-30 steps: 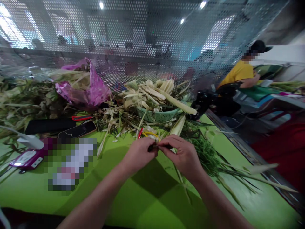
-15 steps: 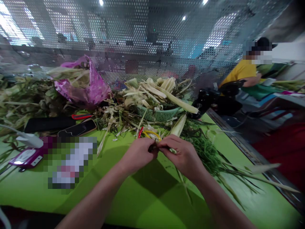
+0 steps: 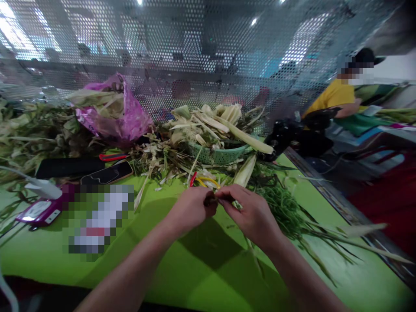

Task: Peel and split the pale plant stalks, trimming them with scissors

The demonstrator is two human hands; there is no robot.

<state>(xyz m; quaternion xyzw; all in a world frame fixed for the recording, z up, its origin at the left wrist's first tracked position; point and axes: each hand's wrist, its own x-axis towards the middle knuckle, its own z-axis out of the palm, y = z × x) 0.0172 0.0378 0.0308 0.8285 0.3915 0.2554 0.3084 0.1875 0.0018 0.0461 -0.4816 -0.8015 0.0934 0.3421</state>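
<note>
My left hand and my right hand meet above the green table, fingertips almost touching. Both are closed in a pinch around something small and brownish that the fingers mostly hide. Just behind them lies an item with a red part and curved yellow parts; its kind is unclear. A pale dry husk strip leans behind my right hand. Below that hand a thin leaf strip trails; whether it is held cannot be made out.
A green basket heaped with dry husks stands behind. Green strands lie right, a pink plastic bag back left. Phone, red cutter and purple power strip lie left. A person in yellow is beyond the table.
The whole view has shifted slightly. My hands stay together in nearly the same pinch, with only a very small movement of the fingers.
</note>
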